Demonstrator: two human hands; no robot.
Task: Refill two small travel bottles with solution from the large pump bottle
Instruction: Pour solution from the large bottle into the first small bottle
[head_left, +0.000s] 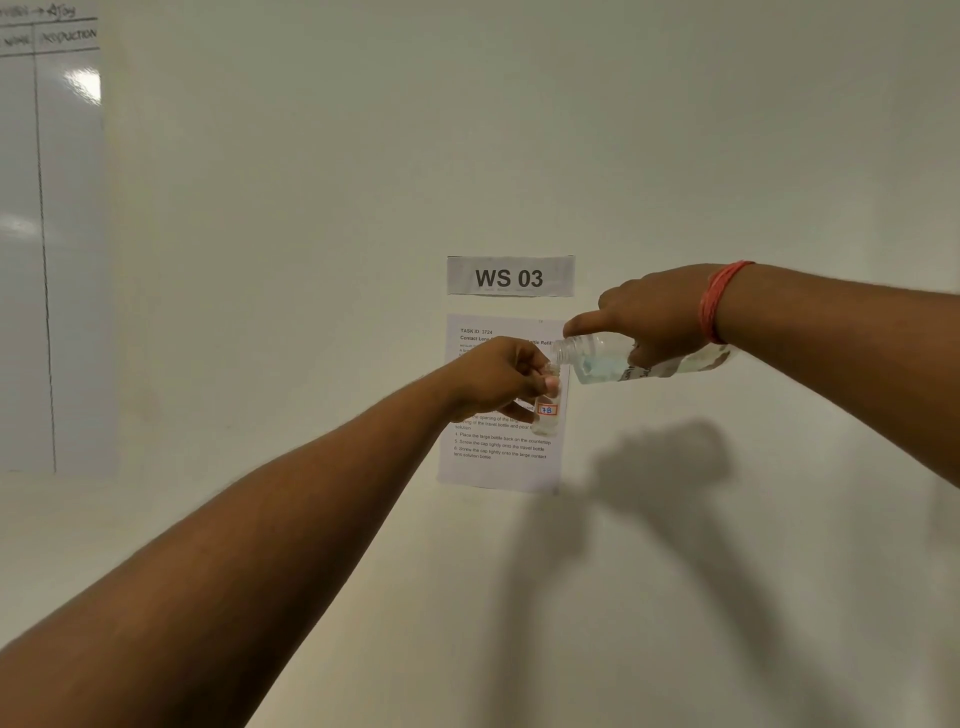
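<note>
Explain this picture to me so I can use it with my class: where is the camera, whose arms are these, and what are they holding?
There is no machine here. A camera worn on a person's head looks out over their own two arms. The left hand holds a small clear travel bottle, upright and open. The right hand tips a large clear bottle, mouth beside the small one's, as if to pour. Behind, on the wall, hang a sign reading WS 03 and an instruction sheet. No table shows.
</note>
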